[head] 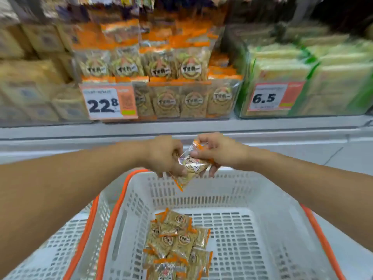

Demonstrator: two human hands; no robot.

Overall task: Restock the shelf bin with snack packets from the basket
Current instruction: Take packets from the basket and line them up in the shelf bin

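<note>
Both hands are raised over the far rim of a white plastic basket (262, 190). My left hand (163, 155) and my right hand (220, 151) together grip a few clear snack packets (191, 165) with orange edges; one packet hangs down below the left fingers. Several more of the same packets (177, 243) lie in a heap on the basket floor. Straight ahead stands the clear shelf bin (161, 93), stacked with matching orange-trimmed packets behind a 22.8 price tag (108, 103).
The basket has orange handles (107, 229) and sits in another white basket (56, 251). Left of the bin are yellow-brown packs (30, 87); to the right, a bin of green-edged packs (323, 81) with a 6.5 tag (270, 97). A grey shelf ledge (181, 128) runs below.
</note>
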